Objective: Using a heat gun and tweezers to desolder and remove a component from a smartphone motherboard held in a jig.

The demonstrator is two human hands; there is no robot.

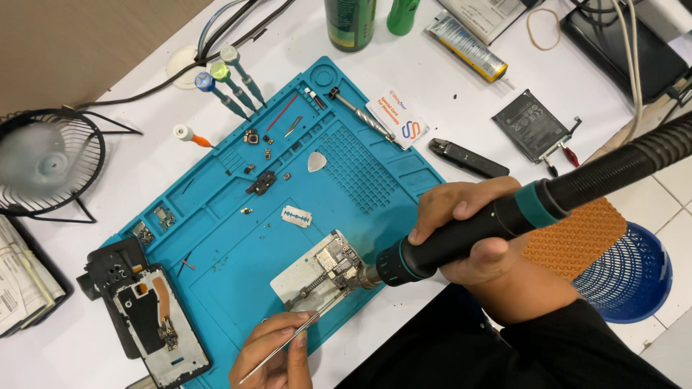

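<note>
My right hand (468, 230) grips the black and teal handle of a hot air gun (432, 248). Its metal nozzle points at a small circuit board (335, 263) clamped in a metal holder (303, 277) on the blue work mat (238, 288). My left hand (277, 353), at the mat's near edge, pinches metal tweezers (303, 333) whose tips reach toward the holder. A black corrugated hose (627, 162) runs from the gun up to the right.
On the mat lie a razor blade (296, 216), a pick (316, 162), small screws and parts. A phone frame (155, 317) sits at the left, screwdrivers (223, 86) and a small fan (43, 162) farther back. A battery (533, 126), glue tube (467, 47) and blue basket (634, 277) stand at the right.
</note>
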